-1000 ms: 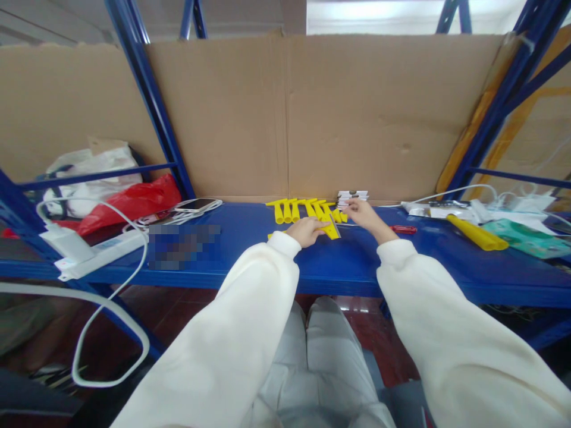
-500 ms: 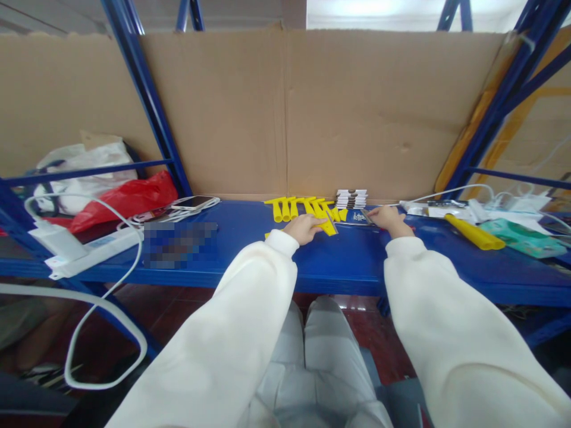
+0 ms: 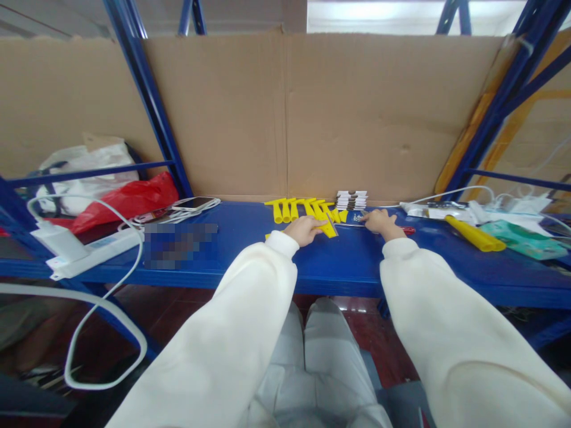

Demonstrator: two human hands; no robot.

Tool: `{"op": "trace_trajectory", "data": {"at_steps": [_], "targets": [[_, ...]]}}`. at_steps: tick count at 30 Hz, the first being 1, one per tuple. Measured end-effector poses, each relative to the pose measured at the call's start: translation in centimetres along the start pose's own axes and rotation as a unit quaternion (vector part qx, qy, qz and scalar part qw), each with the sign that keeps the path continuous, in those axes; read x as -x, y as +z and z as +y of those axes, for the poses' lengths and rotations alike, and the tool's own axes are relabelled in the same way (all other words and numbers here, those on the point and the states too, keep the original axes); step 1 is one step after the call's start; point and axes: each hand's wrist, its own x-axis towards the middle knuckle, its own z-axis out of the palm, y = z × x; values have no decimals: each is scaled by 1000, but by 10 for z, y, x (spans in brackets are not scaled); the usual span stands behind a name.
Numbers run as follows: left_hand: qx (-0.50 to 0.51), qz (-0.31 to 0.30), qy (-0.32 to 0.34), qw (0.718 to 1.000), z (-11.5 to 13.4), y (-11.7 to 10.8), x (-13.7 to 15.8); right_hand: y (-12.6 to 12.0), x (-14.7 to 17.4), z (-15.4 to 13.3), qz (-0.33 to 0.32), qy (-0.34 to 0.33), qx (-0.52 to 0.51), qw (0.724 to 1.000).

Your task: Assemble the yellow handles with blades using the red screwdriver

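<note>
My left hand point(image 3: 304, 230) is closed around a yellow T-shaped plastic scraper point(image 3: 329, 229), holding it just above the blue shelf. At the scraper's head a thin metal edge shows. My right hand point(image 3: 379, 222) has its fingertips together at a small pile of shiny bits, perhaps screws point(image 3: 357, 217); what they pinch is too small to make out. Beneath that hand lies a screwdriver with a red handle point(image 3: 408, 230), its thin shaft pointing left. Several more yellow scrapers point(image 3: 293, 210) lie in a row behind my left hand. Stacked white-and-dark flat pieces point(image 3: 352, 200) stand behind the pile.
A cardboard sheet point(image 3: 357, 113) closes off the back of the blue shelf point(image 3: 250, 255). To the right lie a yellow tube-like piece point(image 3: 475, 233) and a green packet point(image 3: 521, 238). A white power strip point(image 3: 96, 246), cables and a red bag point(image 3: 127, 202) occupy the left.
My right hand has moved slightly left and down to the pile of small bits, uncovering the screwdriver's red handle. My left hand keeps the scraper in nearly the same spot.
</note>
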Motion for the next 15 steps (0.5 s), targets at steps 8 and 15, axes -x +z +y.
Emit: {"op": "trace_trajectory", "data": {"at_steps": [8,15], "targets": [[1,0,-1,1000,1,-1,1,-4,2,-4,-11,13,38,999],[-1,-2,-1,1000,3,-2,1,0,-5,-5,7,74,9,997]]}}
